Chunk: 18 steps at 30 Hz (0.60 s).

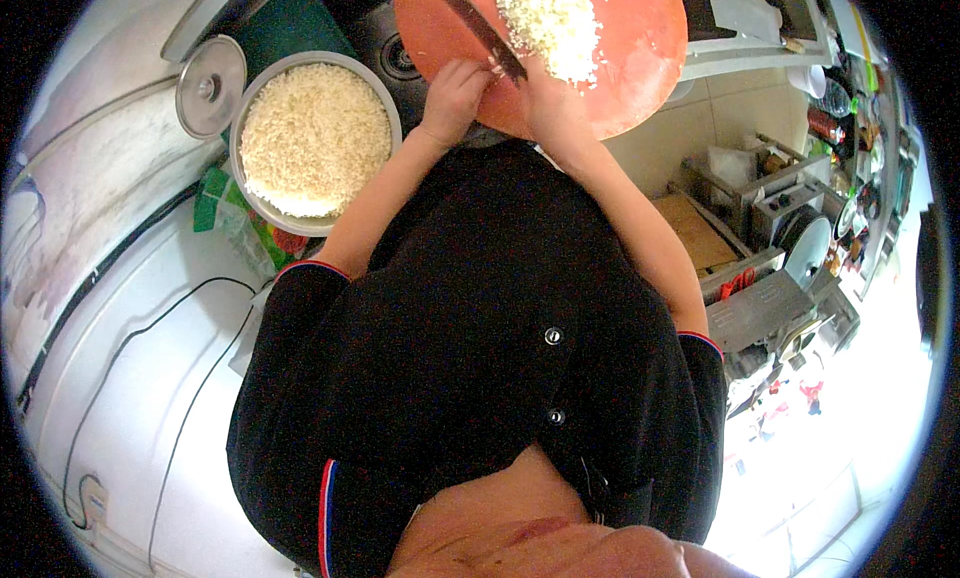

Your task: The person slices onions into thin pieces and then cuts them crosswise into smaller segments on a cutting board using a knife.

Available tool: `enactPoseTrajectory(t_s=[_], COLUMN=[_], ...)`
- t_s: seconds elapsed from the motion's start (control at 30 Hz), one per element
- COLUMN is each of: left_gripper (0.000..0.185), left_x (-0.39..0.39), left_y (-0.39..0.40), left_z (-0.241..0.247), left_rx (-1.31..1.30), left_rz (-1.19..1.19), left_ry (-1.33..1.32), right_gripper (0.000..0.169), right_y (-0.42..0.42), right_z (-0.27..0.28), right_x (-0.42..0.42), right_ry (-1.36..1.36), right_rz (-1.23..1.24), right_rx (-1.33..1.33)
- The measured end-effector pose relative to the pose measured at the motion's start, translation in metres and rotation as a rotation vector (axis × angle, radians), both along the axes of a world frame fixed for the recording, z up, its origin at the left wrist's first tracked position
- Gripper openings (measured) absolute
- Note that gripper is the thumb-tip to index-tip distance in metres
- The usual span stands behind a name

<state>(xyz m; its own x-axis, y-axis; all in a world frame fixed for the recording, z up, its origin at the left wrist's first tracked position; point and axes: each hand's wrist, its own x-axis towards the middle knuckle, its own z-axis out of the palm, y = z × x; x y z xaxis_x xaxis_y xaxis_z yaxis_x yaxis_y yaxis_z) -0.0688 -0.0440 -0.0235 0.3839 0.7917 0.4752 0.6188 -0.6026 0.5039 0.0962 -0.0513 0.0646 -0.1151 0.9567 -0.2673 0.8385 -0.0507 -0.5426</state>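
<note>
A round orange-red cutting board (645, 60) lies before me, cut off by the top of the head view. My right hand (555, 109) grips a knife (480, 24) at its near end; the handle is hidden in the fist. Its wide dark blade runs away to the upper left across the board. Right of the blade is a heap of finely chopped pale food (551, 26), possibly garlic. My left hand (454, 97) rests at the board's near left edge with bent fingers, beside a few pale bits close to the blade. Whether it holds anything is hidden.
Left of the board stands a large round metal pot (238, 154) full of chopped pale food. A metal lid (211, 86) leans by the wall behind it. A green plastic bag (225, 203) lies below the pot. Shelves with bottles (829, 124) and kitchenware are at right.
</note>
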Motion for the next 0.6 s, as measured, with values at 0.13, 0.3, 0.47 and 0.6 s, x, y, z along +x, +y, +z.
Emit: enactPoseTrajectory(t_s=[0.13, 0.3, 0.47, 0.6], left_gripper=[0.017, 0.014, 0.011, 0.011], left_x=[0.0, -0.002, -0.001, -0.003], left_y=[-0.001, 0.0, 0.001, -0.001], left_z=[-0.001, 0.001, 0.007, 0.001], left_rx=[0.01, 0.011, -0.059, -0.083], left_rz=[0.0, -0.015, 0.013, 0.024], left_ry=[-0.001, -0.061, -0.099, -0.104], right_gripper=[0.017, 0.017, 0.015, 0.016], right_y=[-0.002, -0.003, -0.003, -0.008], right_z=[-0.013, -0.016, -0.012, -0.012], right_x=[0.0, 0.001, -0.002, -0.001], right_ry=[-0.001, -0.04, 0.01, 0.008], right_rz=[0.005, 0.037, 0.008, 0.078], right_rx=[0.028, 0.022, 0.033, 0.077])
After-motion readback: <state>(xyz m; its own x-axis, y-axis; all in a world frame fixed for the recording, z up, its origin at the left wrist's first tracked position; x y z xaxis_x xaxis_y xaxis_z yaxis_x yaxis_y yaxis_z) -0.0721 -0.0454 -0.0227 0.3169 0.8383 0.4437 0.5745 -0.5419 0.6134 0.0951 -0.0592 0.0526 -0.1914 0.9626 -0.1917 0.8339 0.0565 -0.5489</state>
